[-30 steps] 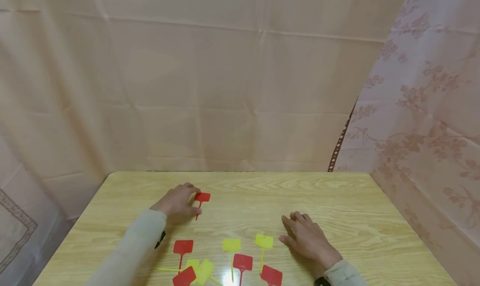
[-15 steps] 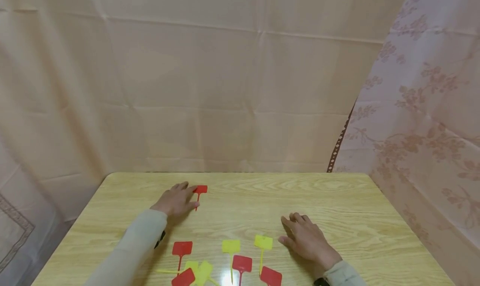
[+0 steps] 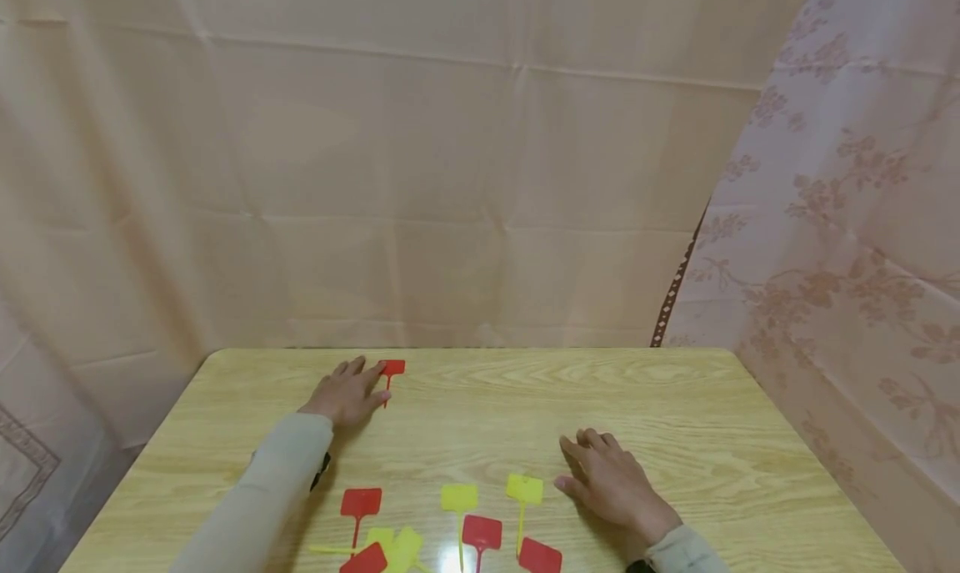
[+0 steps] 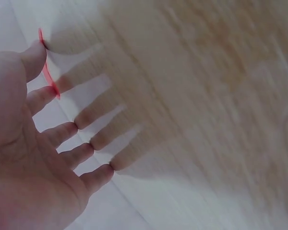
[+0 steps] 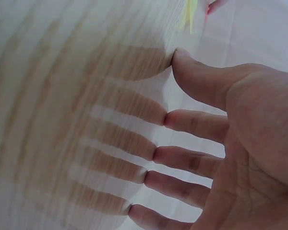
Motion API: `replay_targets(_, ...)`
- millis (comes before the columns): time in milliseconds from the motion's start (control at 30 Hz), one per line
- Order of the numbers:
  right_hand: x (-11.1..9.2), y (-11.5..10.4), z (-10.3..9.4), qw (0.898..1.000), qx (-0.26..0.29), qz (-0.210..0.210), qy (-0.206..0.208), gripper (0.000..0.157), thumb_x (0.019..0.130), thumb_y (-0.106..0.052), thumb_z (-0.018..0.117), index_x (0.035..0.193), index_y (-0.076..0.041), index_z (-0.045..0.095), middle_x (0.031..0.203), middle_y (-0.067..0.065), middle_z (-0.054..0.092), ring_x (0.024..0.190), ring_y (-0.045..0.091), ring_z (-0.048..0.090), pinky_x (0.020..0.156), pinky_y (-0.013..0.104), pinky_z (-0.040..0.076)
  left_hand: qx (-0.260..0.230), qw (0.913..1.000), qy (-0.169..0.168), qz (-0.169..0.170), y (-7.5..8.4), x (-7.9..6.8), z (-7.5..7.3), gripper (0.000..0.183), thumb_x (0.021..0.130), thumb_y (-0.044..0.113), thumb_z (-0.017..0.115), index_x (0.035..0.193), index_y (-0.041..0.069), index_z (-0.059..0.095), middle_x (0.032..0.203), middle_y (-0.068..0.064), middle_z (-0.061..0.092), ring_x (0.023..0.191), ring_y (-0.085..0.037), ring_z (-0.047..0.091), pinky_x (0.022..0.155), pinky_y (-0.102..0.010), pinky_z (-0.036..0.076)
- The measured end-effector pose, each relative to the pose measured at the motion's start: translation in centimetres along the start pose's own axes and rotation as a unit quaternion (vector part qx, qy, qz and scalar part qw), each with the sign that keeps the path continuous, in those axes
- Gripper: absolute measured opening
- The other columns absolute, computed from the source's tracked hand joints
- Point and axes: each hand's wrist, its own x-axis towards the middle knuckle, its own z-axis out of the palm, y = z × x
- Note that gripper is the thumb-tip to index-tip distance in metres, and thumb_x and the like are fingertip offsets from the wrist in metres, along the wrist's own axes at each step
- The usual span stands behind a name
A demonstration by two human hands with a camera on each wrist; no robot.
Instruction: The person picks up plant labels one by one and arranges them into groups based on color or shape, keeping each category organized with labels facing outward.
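Observation:
Toward the back left of the table, my left hand (image 3: 347,395) touches a red plant tag (image 3: 393,367). Its index fingertip lies on the tag's head and its thumb on the stem. In the left wrist view the tag (image 4: 49,76) appears edge-on as a thin red line against the tabletop, under the thumb and index finger; the other fingertips rest on the wood, spread apart. My right hand (image 3: 611,481) stands on the right half of the table with its fingertips down and nothing held. A yellow plant tag (image 3: 524,490) lies just left of its thumb.
Near the front edge lie more tags: a red one (image 3: 361,502) at left, a yellow one (image 3: 459,497) and a red one (image 3: 482,532) in the middle, another red one (image 3: 540,555) to the right. Overlapping yellow tags (image 3: 405,548) sit by a red tag (image 3: 364,559). Curtains (image 3: 450,181) hang behind the table.
My left hand has slid the red tag away over the table, toward the back edge and slightly left. The right hand has stayed in place.

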Motion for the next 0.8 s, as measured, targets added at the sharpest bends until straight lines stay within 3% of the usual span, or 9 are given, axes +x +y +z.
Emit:
replay_targets(433,0.0,0.1,0.1,1.0,-0.005,-0.011,0.008,0.059,0.092,-0.039,0.074,0.138,-0.002,0.062,0.136,0.021,0.056,0.121,0.043,0.052,0.084,0.066,0.049,-0.016,0.9997,0.008,0.017,-1.1,0.0,0.3,0.063,0.108,0.039,0.047,0.157,0.003,0.034,0.16,-0.032,0.025,0.144,-0.058,0.022,0.111,-0.073,0.019)
replay_targets(567,0.0,0.2,0.2,1.0,-0.001,-0.008,0.0,0.06,0.093,-0.04,0.073,0.139,-0.003,0.061,0.138,0.022,0.055,0.124,0.044,0.05,0.087,0.07,0.047,-0.005,1.0,0.002,-0.002,-1.2,-0.3,0.1,0.061,0.108,0.039,0.046,0.157,0.004,0.035,0.16,-0.032,0.025,0.144,-0.057,0.02,0.111,-0.073,0.02)
replay_targets(800,-0.1,0.2,0.2,1.0,-0.006,-0.013,0.006,0.06,0.093,-0.04,0.073,0.139,-0.002,0.061,0.138,0.022,0.055,0.122,0.042,0.051,0.086,0.065,0.049,-0.002,0.9998,0.004,-0.022,-1.9,-0.6,0.0,0.059,0.109,0.036,0.045,0.157,0.004,0.035,0.16,-0.034,0.023,0.144,-0.059,0.019,0.111,-0.074,0.02)
